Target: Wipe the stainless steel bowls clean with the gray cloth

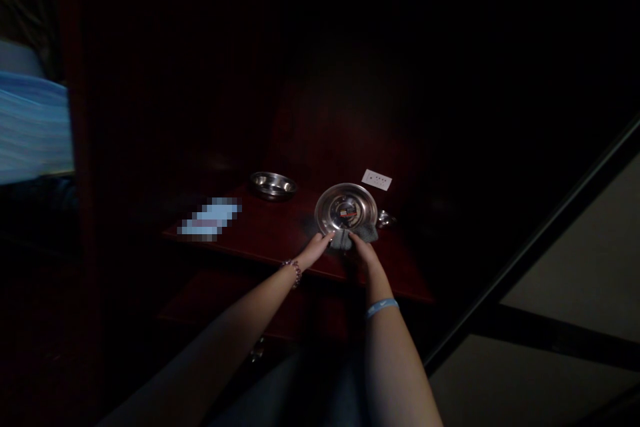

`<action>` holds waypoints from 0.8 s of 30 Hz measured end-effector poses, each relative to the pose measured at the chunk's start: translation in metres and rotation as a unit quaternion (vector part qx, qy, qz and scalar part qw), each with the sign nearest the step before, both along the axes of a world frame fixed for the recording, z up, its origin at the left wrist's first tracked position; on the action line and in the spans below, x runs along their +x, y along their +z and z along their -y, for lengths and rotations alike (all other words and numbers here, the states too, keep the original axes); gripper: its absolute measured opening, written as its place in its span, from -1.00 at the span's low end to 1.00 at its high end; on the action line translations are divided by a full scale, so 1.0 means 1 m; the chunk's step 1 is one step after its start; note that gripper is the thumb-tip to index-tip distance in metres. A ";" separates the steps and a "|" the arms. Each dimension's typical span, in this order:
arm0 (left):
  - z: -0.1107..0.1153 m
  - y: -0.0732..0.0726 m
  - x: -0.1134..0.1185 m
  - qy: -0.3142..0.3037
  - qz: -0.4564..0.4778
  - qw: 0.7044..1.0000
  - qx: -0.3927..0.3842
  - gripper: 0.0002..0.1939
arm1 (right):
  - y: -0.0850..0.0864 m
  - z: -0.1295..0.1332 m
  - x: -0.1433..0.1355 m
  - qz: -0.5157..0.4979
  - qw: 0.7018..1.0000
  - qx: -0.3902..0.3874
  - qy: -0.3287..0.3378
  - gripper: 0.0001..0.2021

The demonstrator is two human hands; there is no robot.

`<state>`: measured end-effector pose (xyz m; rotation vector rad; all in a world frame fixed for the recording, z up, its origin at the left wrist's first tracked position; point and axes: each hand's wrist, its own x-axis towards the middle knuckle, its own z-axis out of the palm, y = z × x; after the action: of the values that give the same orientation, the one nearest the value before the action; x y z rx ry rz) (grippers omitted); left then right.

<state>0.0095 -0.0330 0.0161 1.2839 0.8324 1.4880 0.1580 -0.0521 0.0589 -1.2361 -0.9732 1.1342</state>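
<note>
A round shiny metal dish (325,208), with a dark, partly coloured patch at its centre, is tilted up toward me between my hands. At its lower left rim, my left hand (315,248) grips it with the thumb on top. My right hand (364,250) closes on the lower right rim, along with a grey cloth (369,233) that hangs around the edge. The fingers underneath are hidden. Behind to the left, a second metal bowl (273,185) rests on the dark red shelf (280,243).
A white printed card (377,179) is at the back, and a small shiny object (385,218) lies right of the dish. On the shelf's left is a pixelated light-blue patch (210,219). A dark slanting edge (500,273) runs down the right side. Another shelf lies below.
</note>
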 end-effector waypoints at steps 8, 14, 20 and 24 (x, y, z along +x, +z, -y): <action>-0.004 -0.003 0.000 0.027 0.022 0.998 -0.053 -0.68 | 0.003 0.005 0.005 -0.001 0.999 0.008 -0.032 -0.63; -0.004 -0.001 -0.001 0.026 0.039 0.998 -0.044 -0.69 | 0.009 0.004 0.002 -0.024 0.998 0.014 -0.048 -0.65; -0.006 -0.004 -0.001 0.041 0.035 0.997 -0.046 -0.66 | 0.014 0.005 -0.002 -0.033 0.998 -0.034 -0.036 -0.70; -0.009 -0.008 0.000 0.044 0.034 0.997 -0.045 -0.64 | 0.013 0.010 -0.001 -0.010 0.998 -0.050 -0.027 -0.70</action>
<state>0.0094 -0.0243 0.0079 1.1361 0.9110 1.5383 0.1567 -0.0620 0.0720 -1.3214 -0.8706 1.1630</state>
